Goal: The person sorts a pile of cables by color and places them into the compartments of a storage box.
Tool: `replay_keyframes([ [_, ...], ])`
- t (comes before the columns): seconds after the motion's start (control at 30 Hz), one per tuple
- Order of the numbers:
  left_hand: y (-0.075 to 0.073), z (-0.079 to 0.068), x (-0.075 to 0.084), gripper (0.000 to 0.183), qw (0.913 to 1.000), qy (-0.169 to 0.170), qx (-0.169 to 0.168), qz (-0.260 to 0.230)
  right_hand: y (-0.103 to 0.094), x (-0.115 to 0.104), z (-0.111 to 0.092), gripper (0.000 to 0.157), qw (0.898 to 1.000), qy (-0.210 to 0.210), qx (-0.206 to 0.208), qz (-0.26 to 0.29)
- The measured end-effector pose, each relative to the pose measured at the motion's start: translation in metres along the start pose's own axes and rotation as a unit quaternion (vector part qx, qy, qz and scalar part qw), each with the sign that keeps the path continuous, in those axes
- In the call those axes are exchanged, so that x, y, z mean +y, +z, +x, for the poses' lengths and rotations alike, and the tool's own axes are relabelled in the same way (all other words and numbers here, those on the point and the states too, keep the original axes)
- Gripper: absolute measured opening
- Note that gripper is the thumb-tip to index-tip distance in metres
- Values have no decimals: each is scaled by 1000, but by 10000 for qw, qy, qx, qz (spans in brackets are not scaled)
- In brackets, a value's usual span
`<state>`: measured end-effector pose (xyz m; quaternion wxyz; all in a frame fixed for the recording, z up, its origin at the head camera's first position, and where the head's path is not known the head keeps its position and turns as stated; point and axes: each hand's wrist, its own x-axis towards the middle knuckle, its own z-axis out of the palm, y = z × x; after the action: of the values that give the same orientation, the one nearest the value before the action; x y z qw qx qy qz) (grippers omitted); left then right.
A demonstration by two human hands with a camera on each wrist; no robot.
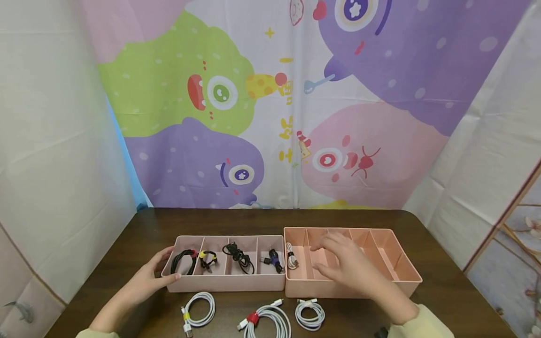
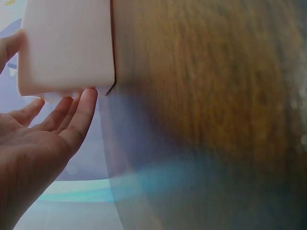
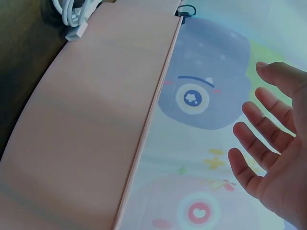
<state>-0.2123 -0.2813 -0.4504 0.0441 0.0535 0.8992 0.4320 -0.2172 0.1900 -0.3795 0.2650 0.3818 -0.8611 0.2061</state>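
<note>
My left hand [image 1: 148,278] rests against the left end of the pale pink divided box [image 1: 228,283], its thumb at the front corner and its fingers along the end wall. Black cables lie in that box: one coiled with a red tie [image 1: 184,263], a small one with a yellow tie [image 1: 208,261], a loose bundle [image 1: 240,259] and one with a purple tie [image 1: 274,261]. Over the peach divided box [image 1: 329,290] hovers my right hand [image 1: 348,263], fingers spread and holding nothing. A bundled white cable [image 1: 290,257] sits in the peach box's leftmost compartment.
In front of the boxes on the dark wooden table [image 1: 143,314] lie a white cable with a yellow tie [image 1: 204,311], one with a red tie [image 1: 270,319] and a coiled white cable [image 1: 310,315]. A cartoon-print curtain [image 1: 274,108] hangs behind the table.
</note>
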Motion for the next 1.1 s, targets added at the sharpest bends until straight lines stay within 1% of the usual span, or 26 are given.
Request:
replay_keyframes([
  [0.27, 0, 0, 2, 80, 10000, 45, 21, 28, -9, -12, -10, 37, 9996, 220, 115, 140],
  [0.47, 0, -1, 2, 80, 10000, 60, -18, 19, -13, -19, -17, 41, 9995, 188, 188, 162],
  [0.7, -1, 1, 0, 80, 10000, 22, 7, 8, -15, -26, -26, 51, 9991, 135, 377, 140],
  [0.83, 0, 1, -1, 80, 10000, 6, 8, -2, -14, -27, -34, 55, 9991, 170, 375, 101],
  [1.0, 0, 1, -1, 81, 10000, -7, -4, -32, -11, -29, -43, 54, 9991, 156, 360, 143],
  [1.1, 0, 1, -1, 81, 10000, -28, -12, -16, -8, -31, -49, 55, 9993, 257, 240, 142],
])
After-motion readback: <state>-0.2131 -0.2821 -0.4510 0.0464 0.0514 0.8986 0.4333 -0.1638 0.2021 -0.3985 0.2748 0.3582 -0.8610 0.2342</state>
